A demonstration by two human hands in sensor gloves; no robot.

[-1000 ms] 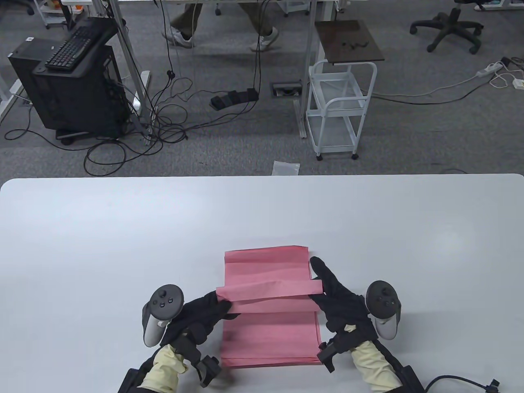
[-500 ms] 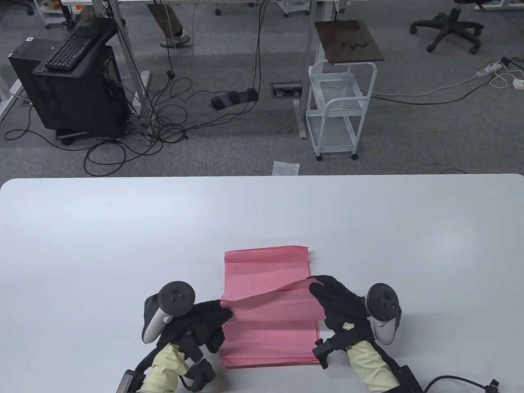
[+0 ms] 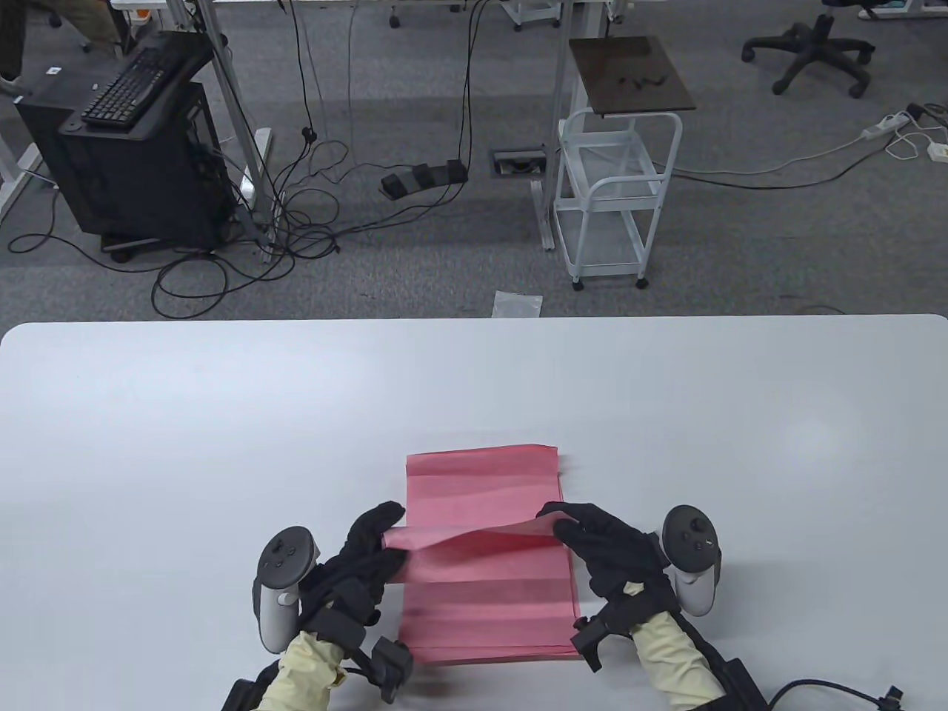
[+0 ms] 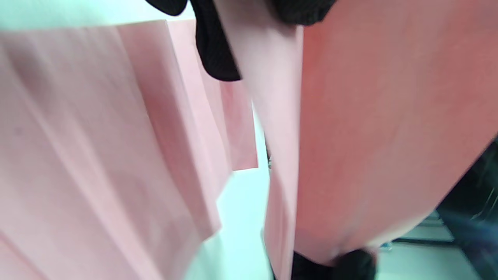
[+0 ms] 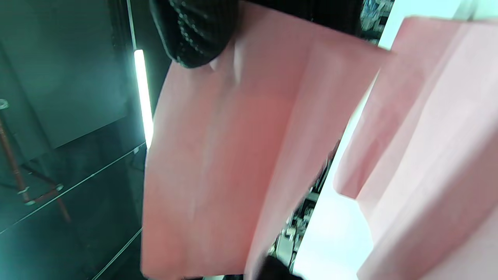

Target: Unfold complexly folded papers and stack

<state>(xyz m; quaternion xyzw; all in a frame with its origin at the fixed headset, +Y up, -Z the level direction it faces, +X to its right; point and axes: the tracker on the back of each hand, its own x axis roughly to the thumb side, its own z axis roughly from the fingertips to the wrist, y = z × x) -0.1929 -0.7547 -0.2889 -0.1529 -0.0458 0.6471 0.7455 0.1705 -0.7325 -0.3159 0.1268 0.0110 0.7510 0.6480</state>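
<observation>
The unfolding step looks to be under way: the left hand (image 3: 366, 552) and right hand (image 3: 596, 537) each pinch an end of the pink paper (image 3: 485, 585), which lies on the table (image 3: 222, 444) near its front edge (its middle fold lifted). Next, likely draw that fold open and press the sheet flat

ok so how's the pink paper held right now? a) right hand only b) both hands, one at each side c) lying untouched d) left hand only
b: the left hand and right hand each grip a side of the pink paper, its top layer lifted between them.
</observation>
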